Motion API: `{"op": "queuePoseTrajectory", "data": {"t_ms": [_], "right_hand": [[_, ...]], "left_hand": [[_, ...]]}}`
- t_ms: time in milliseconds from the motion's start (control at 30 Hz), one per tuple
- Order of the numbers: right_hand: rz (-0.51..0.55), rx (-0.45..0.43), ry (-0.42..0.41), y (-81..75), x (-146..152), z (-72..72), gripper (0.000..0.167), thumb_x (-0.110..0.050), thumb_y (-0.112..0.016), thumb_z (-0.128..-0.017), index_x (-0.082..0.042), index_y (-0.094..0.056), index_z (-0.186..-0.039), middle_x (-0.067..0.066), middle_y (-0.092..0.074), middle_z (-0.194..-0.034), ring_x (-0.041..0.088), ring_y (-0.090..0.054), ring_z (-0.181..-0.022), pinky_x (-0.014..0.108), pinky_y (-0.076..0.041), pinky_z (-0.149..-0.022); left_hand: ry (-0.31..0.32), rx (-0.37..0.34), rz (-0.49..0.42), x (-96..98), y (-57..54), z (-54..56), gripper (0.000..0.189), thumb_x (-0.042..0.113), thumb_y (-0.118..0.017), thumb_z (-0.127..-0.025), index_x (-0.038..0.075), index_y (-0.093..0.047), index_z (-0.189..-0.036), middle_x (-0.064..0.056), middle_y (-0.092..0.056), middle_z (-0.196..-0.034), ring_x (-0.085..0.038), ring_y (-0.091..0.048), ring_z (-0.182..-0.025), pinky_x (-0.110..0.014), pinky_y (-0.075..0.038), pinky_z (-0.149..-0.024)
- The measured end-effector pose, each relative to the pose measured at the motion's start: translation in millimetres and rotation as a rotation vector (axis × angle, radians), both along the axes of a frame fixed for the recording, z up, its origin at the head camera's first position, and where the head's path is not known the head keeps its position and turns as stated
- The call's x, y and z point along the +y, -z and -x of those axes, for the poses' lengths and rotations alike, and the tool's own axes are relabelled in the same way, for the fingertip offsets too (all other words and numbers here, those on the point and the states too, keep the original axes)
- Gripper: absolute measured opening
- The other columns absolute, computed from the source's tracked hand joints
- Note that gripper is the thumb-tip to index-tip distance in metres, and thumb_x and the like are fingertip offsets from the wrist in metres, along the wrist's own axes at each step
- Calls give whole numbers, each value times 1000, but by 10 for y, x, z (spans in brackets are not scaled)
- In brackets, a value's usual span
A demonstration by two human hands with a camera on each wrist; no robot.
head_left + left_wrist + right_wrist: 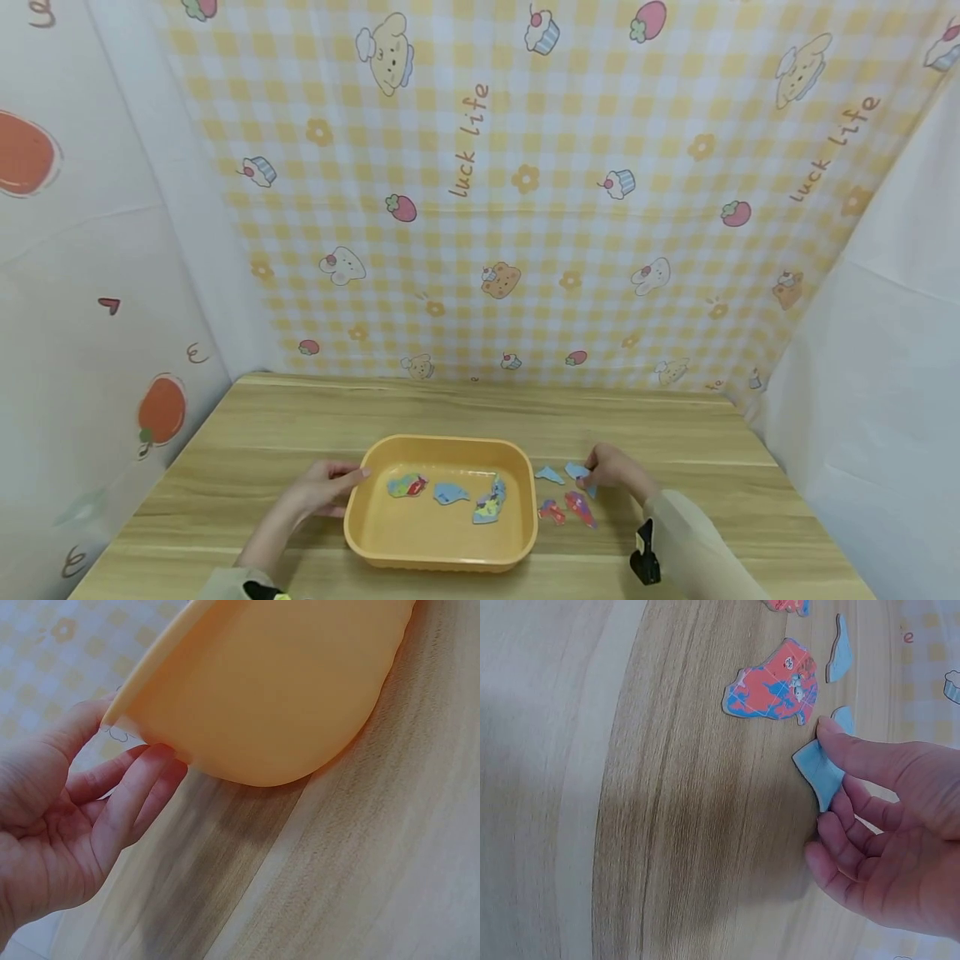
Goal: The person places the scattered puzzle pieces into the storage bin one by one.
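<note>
In the head view, three pieces (451,494) lie in the tray (442,546) and four others (579,507) are left to its right, apparently under half done; in the left wrist view, the left hand (64,825) pinches the tray; in the right wrist view, the right hand (922,832) pinches a blue piece (821,774).

Pale beige fabric right sleeve (693,537), matching beige left sleeve (231,584). Black angular right-cuff device (645,569) with pale yellow patch (641,543); black left-cuff device (259,591) with yellow mark (282,596). Left hand (326,487), right hand (613,467) bare.
</note>
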State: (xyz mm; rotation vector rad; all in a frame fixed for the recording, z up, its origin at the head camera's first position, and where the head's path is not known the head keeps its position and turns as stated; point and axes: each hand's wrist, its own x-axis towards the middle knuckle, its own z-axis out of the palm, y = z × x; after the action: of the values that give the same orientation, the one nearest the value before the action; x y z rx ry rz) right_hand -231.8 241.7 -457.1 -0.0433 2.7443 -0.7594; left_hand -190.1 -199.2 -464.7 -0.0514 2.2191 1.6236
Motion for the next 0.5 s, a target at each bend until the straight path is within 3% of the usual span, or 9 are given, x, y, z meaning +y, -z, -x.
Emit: {"op": "queuePoseTrajectory", "data": {"t_ms": [167,367,500], "right_hand": [[1,13,-2,-2,-4,-2,26,-6,-76,-69,6,-59,-83,8,-59,-78,17,-50,-72,27,-48,-64],[95,-8,2,14,14,-4,27,0,-72,-71,7,-54,-90,13,-56,-85,18,-52,-73,26,-51,-60],[163,-40,-39,-44,36,-11,21,5,-66,-75,6,-51,-90,14,-54,-84,17,-50,-70,25,-51,-55]], "left_hand": [[13,4,-11,1,-9,2,64,35,-57,-89,-15,-41,-126,-18,-57,-111,-15,-63,-87,-34,-60,-73],[6,2,-11,-3,4,2,64,35,-57,-89,-14,-41,-126,-20,-55,-113,-15,-62,-88,-34,-60,-74],[3,6,-5,-3,11,-10,65,36,-58,-88,-14,-41,-126,-20,-55,-113,-15,-62,-88,-34,-60,-74]]}}
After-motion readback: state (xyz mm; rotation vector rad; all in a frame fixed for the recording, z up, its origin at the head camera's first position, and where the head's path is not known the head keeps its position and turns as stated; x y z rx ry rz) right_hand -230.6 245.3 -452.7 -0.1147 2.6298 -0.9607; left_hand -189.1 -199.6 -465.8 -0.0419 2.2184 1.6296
